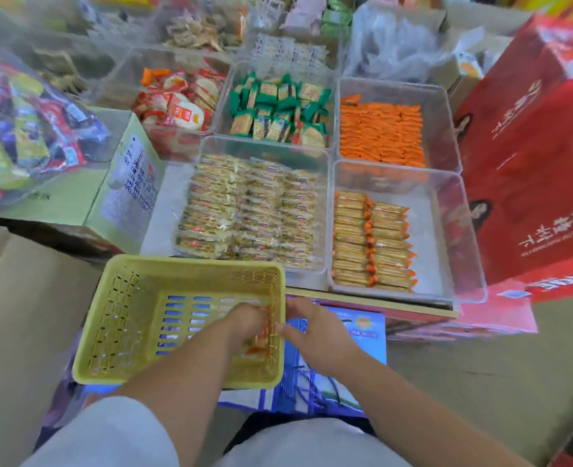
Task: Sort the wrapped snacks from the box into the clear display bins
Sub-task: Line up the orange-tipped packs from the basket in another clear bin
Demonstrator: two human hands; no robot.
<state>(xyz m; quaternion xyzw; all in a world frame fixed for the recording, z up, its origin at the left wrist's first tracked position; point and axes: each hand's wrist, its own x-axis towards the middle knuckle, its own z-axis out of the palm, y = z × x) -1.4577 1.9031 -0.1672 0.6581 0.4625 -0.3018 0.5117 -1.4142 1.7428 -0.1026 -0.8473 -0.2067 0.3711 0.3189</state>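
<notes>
A yellow slotted basket (pixel 136 298) sits in front of me. My left hand (pixel 244 323) is inside it at its right wall, fingers curled round a few orange-ended wrapped snacks (pixel 256 347). My right hand (pixel 315 328) rests outside the basket, its fingers touching the right rim. Beyond stand clear bins: one half filled with rows of the same orange-ended snacks (pixel 372 241), one with pale clear-wrapped snacks (pixel 248 210), one with orange packs (pixel 381 133), one with green packs (pixel 278 109), one with red and white packs (pixel 177 102).
A large red carton (pixel 531 146) stands at the right. A pale green box (pixel 126 183) holding a clear bag of mixed snacks (pixel 25 123) sits at the left. A blue bag (pixel 332 365) lies under my right hand. More bins and a plastic bag fill the back.
</notes>
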